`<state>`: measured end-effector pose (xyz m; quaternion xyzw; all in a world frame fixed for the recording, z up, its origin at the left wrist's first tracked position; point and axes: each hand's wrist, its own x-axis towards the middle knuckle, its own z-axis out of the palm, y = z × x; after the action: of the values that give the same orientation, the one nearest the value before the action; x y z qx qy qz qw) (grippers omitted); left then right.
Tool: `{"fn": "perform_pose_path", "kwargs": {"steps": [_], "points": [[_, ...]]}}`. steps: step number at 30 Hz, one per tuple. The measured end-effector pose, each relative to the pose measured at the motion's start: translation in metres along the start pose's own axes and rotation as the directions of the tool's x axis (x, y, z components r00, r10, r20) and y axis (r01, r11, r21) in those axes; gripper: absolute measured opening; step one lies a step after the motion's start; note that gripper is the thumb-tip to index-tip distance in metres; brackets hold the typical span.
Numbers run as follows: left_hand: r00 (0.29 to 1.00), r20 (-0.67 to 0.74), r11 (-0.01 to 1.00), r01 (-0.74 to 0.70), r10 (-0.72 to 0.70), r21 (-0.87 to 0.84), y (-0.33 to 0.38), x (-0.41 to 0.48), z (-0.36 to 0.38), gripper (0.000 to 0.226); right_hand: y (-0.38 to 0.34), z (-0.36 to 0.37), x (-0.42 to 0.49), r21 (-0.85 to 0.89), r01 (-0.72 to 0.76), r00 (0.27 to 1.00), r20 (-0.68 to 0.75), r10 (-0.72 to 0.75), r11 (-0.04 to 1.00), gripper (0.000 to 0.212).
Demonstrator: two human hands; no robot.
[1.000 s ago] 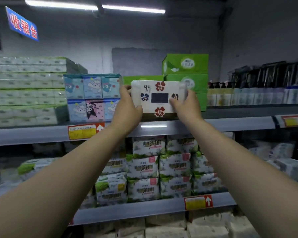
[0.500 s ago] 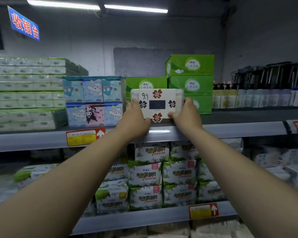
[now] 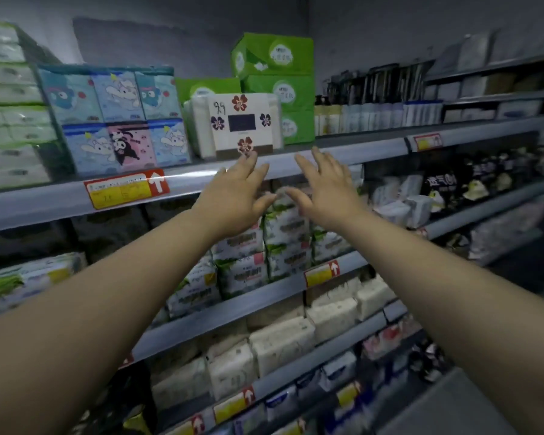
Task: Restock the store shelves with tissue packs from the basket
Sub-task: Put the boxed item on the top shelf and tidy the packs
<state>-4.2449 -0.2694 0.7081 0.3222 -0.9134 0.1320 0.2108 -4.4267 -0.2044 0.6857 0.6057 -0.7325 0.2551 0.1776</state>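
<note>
The white tissue pack (image 3: 237, 127) with red and dark flowers stands upright on the top shelf (image 3: 343, 152), at its front edge. Just left of the pack sits a block of cartoon packs (image 3: 123, 120); green boxes (image 3: 277, 73) are stacked behind it and to its right. Below the pack, the left hand (image 3: 236, 193) and right hand (image 3: 327, 186) are raised with fingers (image 3: 319, 157) spread and straight, holding nothing. The left fingertips reach the pack's lower edge; contact cannot be told. The right hand is apart from it.
</note>
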Motion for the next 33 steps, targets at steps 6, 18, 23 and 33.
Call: {"fn": "perform_pose_path", "kwargs": {"steps": [6,18,23,33], "points": [[0.956,0.243,0.986,-0.166,0.167,-0.026,0.025,-0.049,0.035,0.074,0.009,0.000,-0.109,-0.090,-0.259,0.952,0.142,0.270,0.962,0.072],[0.696,0.481,0.845,-0.467,0.533,-0.261,0.149,-0.152,0.109,0.079,0.006,-0.006,-0.366,-0.313,-0.677,0.608,0.273,0.746,0.666,0.074],[0.576,0.473,0.742,-0.567,0.667,-0.358,0.238,-0.192,0.132,0.081,0.020,-0.019,-0.464,-0.370,-0.783,0.446,0.225,0.866,0.500,0.076],[0.313,0.543,0.589,-0.662,0.779,-0.464,0.419,-0.255,0.178,0.080,0.086,-0.034,-0.628,-0.371,-0.899,0.146,0.254,0.956,0.235,0.076]]}}
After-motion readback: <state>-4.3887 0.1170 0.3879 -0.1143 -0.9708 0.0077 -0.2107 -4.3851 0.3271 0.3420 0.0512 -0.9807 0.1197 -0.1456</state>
